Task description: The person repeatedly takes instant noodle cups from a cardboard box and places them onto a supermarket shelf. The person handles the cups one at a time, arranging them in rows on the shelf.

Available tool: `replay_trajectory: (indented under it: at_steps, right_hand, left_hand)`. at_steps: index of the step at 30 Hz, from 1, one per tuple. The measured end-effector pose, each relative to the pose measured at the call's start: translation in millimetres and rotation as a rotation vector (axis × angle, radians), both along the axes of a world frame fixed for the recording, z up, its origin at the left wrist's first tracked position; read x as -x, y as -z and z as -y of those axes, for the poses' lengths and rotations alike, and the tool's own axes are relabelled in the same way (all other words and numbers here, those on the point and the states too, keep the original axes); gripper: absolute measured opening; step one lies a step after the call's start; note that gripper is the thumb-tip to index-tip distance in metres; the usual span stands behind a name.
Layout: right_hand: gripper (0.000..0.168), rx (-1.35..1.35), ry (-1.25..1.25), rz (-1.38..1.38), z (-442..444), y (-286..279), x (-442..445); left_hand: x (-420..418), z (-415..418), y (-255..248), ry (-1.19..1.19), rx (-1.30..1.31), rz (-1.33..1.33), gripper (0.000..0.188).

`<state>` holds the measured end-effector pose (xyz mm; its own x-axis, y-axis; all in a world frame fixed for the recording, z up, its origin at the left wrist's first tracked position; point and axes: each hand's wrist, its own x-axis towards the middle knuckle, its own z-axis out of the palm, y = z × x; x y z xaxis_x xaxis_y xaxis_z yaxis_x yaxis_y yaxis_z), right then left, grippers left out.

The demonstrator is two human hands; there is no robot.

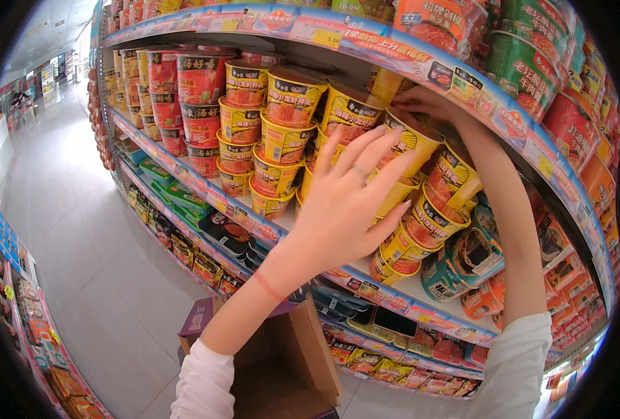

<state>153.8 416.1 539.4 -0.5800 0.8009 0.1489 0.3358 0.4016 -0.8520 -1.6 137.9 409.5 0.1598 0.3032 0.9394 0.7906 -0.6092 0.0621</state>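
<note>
My left hand (341,201) is spread with fingers apart in front of stacked yellow instant noodle cups (293,97). Its fingertips overlap a tilted yellow cup (412,139) in the top row; whether they press on it I cannot tell. Past that cup's lid, my right hand (427,103) reaches deep under the upper shelf. Its fingers are beside another yellow cup (384,86) farther back, partly hidden, so a grip on it cannot be made out. To the right, a leaning stack of yellow cups (435,222) stands below my right forearm.
An open cardboard box (310,345) stands below the shelf, its visible inside bare. Red noodle cups (201,78) are stacked to the left, teal tubs (469,262) to the right. The upper shelf's edge (362,39) hangs above my right arm. A tiled aisle (79,235) runs along the left.
</note>
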Motion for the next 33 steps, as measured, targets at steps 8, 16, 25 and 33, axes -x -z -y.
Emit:
replay_trajectory:
  at_steps: [8,16,25,33]
  right_hand:
    - [0.054,-1.414,0.534,1.193,14,-7,-41]
    - [0.08,-0.648,0.199,0.527,67,0,37]
    - [0.088,-0.627,0.362,0.375,59,6,66]
    - [0.067,-0.302,0.286,0.046,28,19,100]
  left_hand:
    - [51,58,49,0.016,0.265,0.25,0.04]
    - [58,70,56,0.035,0.31,0.365,0.032]
    - [56,72,67,0.179,0.368,0.439,0.038]
    - [68,79,74,0.12,0.336,0.422,0.038]
